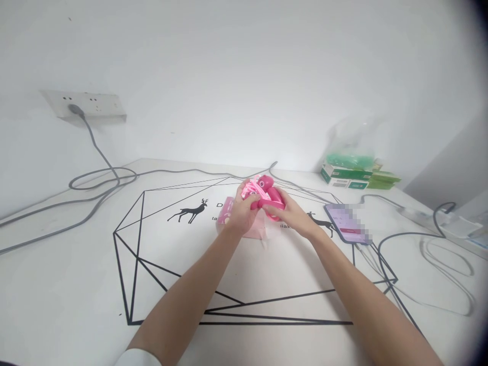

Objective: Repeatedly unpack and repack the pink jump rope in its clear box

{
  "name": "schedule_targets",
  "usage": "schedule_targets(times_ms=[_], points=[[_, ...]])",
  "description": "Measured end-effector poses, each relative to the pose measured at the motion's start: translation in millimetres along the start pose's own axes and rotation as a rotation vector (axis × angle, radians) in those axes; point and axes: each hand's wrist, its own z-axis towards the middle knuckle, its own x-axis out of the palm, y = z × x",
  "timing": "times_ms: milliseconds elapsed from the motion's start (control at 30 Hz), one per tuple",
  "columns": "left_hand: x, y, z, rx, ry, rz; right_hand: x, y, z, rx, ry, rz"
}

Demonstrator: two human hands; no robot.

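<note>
Both my hands meet at the middle of the white table [76, 274], gripping a pink plastic toy [265, 189] with a rounded head and a small eye. My left hand [242, 211] is closed around the toy's left side, fingers curled over it. On the toy's right side, the fingers of my right hand [290, 212] pinch its pink ring-shaped part. A pale pink box or packet [225, 212] lies on the table under and just left of my left hand, partly hidden.
A phone [347, 222] lies to the right, plugged into a grey cable [430, 244] that loops over the table's right side. Green boxes and a plastic bag [356, 170] sit at the back right. A wall socket strip [86, 104] with a grey cord is at the left.
</note>
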Motion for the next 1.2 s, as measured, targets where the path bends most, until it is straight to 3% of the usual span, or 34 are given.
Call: schedule_targets(times_ms=[200,333,567,900,1200], points=[[1.7,-4,0,-0.032,-0.01,-0.015,6,-4,5,0.291,-0.11,0.315],[-0.5,-8,3,-0.032,0.066,-0.013,2,-2,4,0.329,-0.107,0.4],[-12.1,-15,14,-0.016,0.179,0.036,-11,-4,2,0.315,0.057,0.507],[-18.8,-26,12,-0.053,0.274,0.16,-16,-10,4,0.411,0.188,0.589],[-26.5,-34,9,-0.135,0.404,0.228,-6,-18,-1,0.488,0.334,0.654]])
